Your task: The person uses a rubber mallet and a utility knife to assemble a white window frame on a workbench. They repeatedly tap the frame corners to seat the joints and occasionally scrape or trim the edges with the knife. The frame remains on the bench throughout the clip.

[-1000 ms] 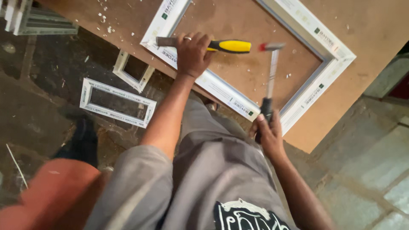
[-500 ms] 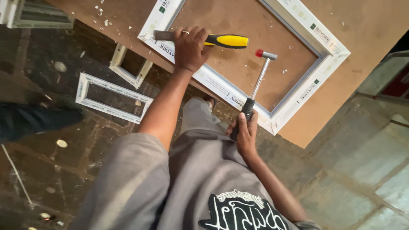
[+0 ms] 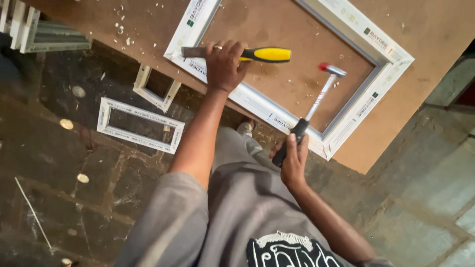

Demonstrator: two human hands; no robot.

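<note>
A white plastic window frame (image 3: 346, 118) lies flat on a brown board table (image 3: 435, 34). My left hand (image 3: 223, 64) grips a chisel (image 3: 267, 54) with a yellow and black handle, its metal blade pointing left onto the frame's near-left corner. My right hand (image 3: 293, 160) holds the black grip of a hammer (image 3: 316, 104) at the table's near edge. The hammer's red-tipped head hangs raised over the board inside the frame, to the right of the chisel's handle end.
Two smaller white frames (image 3: 141, 123) (image 3: 156, 88) lie on the dark stone floor below the table's edge. More frame sections (image 3: 44, 34) are stacked at the upper left. White chips are scattered on the board and floor. A thin rod (image 3: 32, 212) lies lower left.
The hammer has swung from upright beside the chisel's end to a tilt with its head lower and further right. The chisel hand has stayed on the frame corner. A person at the left has gone from view.
</note>
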